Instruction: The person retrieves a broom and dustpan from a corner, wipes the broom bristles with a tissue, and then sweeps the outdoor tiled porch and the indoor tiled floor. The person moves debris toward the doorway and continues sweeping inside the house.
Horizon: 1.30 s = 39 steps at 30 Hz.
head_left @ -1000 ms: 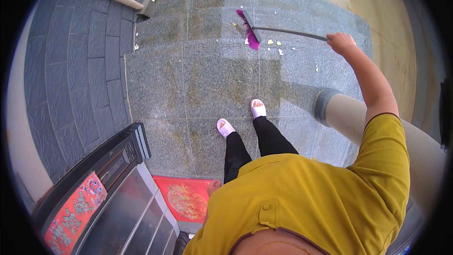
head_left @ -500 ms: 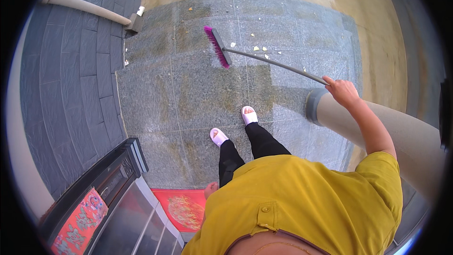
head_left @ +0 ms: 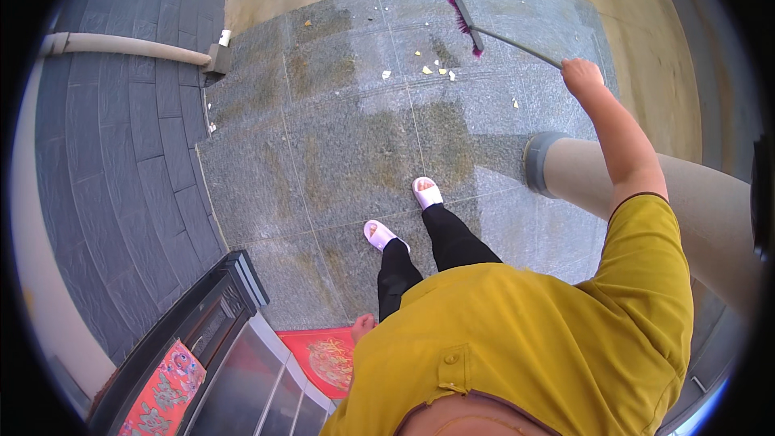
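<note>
My right hand (head_left: 583,77) is stretched out ahead and grips the thin dark handle of a broom (head_left: 517,44). Its pink-bristled head (head_left: 463,24) rests on the grey stone paving at the far end. Small pale scraps of litter (head_left: 436,71) lie scattered on the paving just below the broom head. My left hand (head_left: 362,327) hangs at my side by my hip, partly hidden behind my yellow shirt, holding nothing that I can see.
A thick round pillar (head_left: 646,186) rises on the right beside my arm. A pale drainpipe (head_left: 129,46) lies along the dark tiled wall on the left. A dark doorframe (head_left: 194,323) with red paper decorations (head_left: 161,391) stands at the lower left. My feet wear pale slippers (head_left: 404,214).
The broom head swung left across the paving, then back out to the far right. My right arm drew in toward me and has reached forward again.
</note>
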Each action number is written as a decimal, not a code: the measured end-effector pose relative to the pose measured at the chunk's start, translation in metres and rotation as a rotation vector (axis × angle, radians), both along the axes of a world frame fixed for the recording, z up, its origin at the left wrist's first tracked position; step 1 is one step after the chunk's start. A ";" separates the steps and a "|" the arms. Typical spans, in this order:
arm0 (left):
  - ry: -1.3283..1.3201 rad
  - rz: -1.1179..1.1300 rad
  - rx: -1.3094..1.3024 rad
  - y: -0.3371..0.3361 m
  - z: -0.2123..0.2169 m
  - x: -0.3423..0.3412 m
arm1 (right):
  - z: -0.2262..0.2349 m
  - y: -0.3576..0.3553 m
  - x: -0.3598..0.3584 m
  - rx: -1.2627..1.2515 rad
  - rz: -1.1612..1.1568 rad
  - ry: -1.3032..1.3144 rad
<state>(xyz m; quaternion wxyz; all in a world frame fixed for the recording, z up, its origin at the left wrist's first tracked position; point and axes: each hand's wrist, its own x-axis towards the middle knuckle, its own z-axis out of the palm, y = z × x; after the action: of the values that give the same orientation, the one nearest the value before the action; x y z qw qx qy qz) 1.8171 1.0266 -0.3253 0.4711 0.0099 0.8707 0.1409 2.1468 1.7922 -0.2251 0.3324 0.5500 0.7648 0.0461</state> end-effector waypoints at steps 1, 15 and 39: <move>-0.002 -0.011 0.005 0.003 -0.001 -0.004 | -0.005 0.001 0.002 0.044 -0.045 0.012; -0.040 -0.149 0.058 0.045 -0.022 -0.022 | -0.007 -0.224 0.109 -0.270 -0.894 0.927; 0.004 -0.167 0.068 0.050 -0.026 -0.013 | -0.036 -0.186 0.028 -0.547 -1.178 1.274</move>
<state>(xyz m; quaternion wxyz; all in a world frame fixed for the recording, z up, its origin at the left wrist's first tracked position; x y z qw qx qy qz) 1.8042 1.0765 -0.3517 0.4787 0.0986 0.8626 0.1309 2.1751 1.6062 -0.2614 -0.0647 0.6753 0.3830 -0.6270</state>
